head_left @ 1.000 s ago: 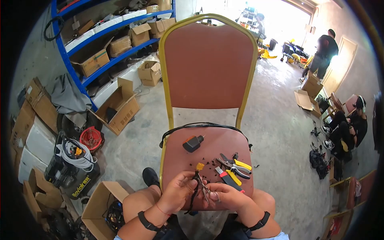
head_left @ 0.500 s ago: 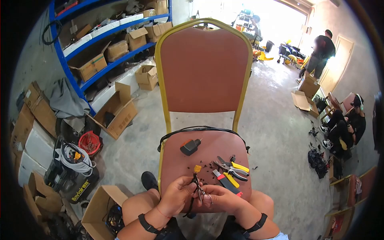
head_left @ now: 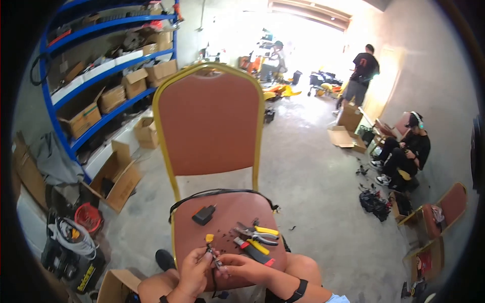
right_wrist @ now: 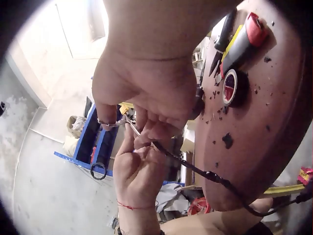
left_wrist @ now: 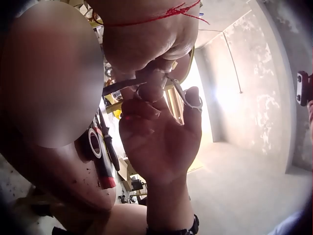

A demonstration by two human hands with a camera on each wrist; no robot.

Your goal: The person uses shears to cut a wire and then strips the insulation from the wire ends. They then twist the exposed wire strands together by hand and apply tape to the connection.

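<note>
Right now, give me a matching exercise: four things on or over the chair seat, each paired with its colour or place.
1. scissors
2. black adapter
3. yellow-handled pliers
4. black cable

a. curving along the back edge of the seat
b. held between both hands
c. lying to the right on the seat
d. lying alone, left of the middle of the seat

Pairs: 1-b, 2-d, 3-c, 4-a

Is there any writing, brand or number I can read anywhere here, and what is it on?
None can be read for sure.
Yellow print on the black case on the floor at left: too blurred to read.
Print on the cardboard boxes on the blue shelf: too small to read.
</note>
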